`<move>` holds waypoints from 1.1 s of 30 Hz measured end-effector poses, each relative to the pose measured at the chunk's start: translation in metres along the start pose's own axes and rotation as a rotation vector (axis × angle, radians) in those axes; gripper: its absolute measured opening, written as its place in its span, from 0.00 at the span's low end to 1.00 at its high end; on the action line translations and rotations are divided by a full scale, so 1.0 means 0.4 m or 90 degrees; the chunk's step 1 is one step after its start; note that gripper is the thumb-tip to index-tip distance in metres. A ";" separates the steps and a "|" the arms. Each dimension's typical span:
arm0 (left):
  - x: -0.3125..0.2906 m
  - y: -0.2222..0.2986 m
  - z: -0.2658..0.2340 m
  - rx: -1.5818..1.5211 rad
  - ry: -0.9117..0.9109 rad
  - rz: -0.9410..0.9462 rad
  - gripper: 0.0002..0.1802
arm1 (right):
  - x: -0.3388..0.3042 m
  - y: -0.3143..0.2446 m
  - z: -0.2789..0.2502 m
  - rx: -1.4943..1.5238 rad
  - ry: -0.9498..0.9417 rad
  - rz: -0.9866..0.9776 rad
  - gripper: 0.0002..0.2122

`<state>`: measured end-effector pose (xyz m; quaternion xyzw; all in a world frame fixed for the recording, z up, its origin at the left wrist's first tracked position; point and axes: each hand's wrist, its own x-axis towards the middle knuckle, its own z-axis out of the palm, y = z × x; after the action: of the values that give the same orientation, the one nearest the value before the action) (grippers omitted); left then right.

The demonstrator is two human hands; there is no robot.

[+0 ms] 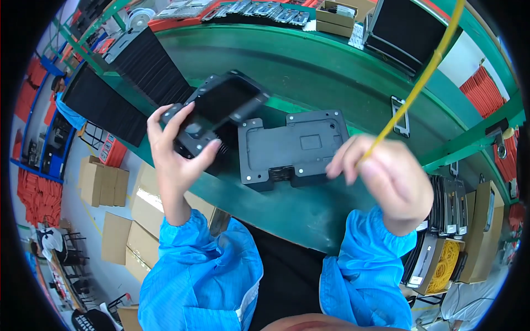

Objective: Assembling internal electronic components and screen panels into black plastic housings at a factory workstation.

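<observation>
My left hand (175,165) grips a black fixture plate (218,105) with a dark rectangular middle, its thumb and fingers spread along the near left edge. The plate is held tilted above the bench and is slightly blurred. Just right of it, a black block-shaped fixture base (298,140) lies flat, with a shallow recess, bright round studs at its corners and a notch in its near side. My right hand (395,176) is over the base's right end, thumb and fingers closed on a yellow cord (411,96) that comes down from the upper right.
Tall stacks of black trays (146,69) stand at the left of the green bench (265,212). A thin rectangular frame (401,117) lies at its right. Metallic parts (259,11) and a small carton (335,19) line the back. Open cardboard boxes (146,237) sit at lower left.
</observation>
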<state>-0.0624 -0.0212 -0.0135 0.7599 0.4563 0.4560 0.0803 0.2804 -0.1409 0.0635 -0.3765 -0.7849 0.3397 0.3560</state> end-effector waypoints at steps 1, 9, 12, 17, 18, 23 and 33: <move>-0.010 -0.030 -0.023 0.014 -0.003 0.003 0.37 | 0.001 0.014 -0.008 0.011 0.004 -0.008 0.12; -0.085 -0.124 -0.019 0.105 -0.034 -0.063 0.38 | 0.025 0.144 -0.049 -0.250 0.547 0.128 0.15; -0.065 -0.103 -0.004 0.174 0.029 0.044 0.44 | 0.008 0.199 -0.094 -0.219 0.645 0.170 0.18; -0.069 0.021 0.035 -0.363 -0.063 0.087 0.50 | -0.076 0.445 -0.191 -0.329 0.668 0.244 0.15; -0.061 0.048 0.050 -0.250 -0.124 0.121 0.53 | -0.107 0.496 -0.197 -0.345 0.677 0.301 0.16; -0.084 0.084 0.147 -0.119 -0.223 0.173 0.59 | -0.199 0.713 -0.160 -0.584 0.682 0.517 0.14; -0.111 0.018 0.219 -0.239 -0.117 0.136 0.59 | -0.056 0.746 -0.082 -0.378 0.587 0.489 0.14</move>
<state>0.0019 -0.0336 -0.0872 0.8140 0.2716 0.4673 0.2127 0.4218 -0.0058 -0.1655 -0.8178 -0.4230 0.0162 0.3900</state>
